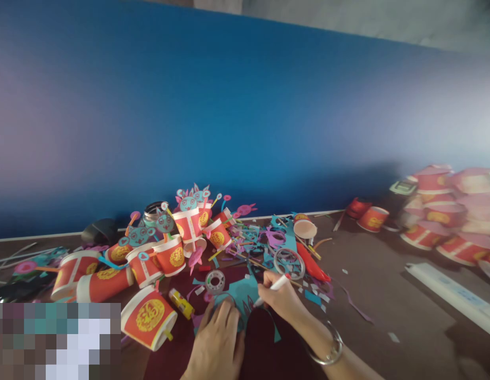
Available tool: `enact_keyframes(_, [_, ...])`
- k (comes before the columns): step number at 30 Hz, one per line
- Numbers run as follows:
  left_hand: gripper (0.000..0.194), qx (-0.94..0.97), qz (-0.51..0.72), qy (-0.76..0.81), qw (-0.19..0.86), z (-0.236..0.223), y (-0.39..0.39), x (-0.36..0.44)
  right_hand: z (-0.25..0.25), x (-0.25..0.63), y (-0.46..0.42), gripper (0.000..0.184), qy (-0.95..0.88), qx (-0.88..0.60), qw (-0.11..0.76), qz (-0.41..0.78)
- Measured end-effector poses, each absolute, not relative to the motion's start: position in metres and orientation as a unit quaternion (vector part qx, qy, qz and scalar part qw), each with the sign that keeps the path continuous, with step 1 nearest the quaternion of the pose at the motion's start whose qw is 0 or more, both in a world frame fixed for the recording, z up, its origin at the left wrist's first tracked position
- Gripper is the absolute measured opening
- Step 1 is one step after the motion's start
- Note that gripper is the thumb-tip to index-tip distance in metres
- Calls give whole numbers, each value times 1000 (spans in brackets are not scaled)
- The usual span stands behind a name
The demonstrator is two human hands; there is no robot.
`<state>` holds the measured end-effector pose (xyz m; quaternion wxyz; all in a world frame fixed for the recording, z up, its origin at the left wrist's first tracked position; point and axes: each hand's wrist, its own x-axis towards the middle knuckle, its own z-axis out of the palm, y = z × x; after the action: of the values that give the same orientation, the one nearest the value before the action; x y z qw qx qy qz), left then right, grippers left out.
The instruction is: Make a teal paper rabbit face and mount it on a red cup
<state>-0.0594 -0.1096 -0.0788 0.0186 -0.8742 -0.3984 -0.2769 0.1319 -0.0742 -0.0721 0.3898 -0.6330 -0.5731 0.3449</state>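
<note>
My right hand (pixel 277 295) grips a white marker (pixel 279 283) with a red end, its tip down on a light-blue paper (pixel 241 290). Pointed, ear-like shapes are drawn in dark lines on that paper beside the tip. Spread over the lower part of the same paper, my left hand (pixel 220 332) lies with its fingers stretched out. Just beyond it sits a roll of clear tape (pixel 215 282). To the left of my left hand are a yellow glue-stick-like tube (pixel 182 304) and a red paper cup (pixel 150 316) lying tilted.
Red cups with paper animal faces (pixel 188 205) crowd the left side. Blue and purple paper scraps (pixel 248 237) lie behind my hands, near a larger tape roll (pixel 289 263) and a red pouch (pixel 311 262). Stacked red cups (pixel 434 211) and a white box (pixel 454 290) are on the right.
</note>
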Motion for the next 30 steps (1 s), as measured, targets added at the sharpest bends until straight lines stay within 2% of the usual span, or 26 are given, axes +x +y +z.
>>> enact_keyframes(14, [24, -877, -267, -401, 3, -81, -109, -61, -71, 132, -73, 23, -563, -631, 384, 371])
enact_keyframes(30, [27, -874, -275, -401, -6, -78, -111, -60, -74, 132, -74, 25, -581, -620, 399, 345])
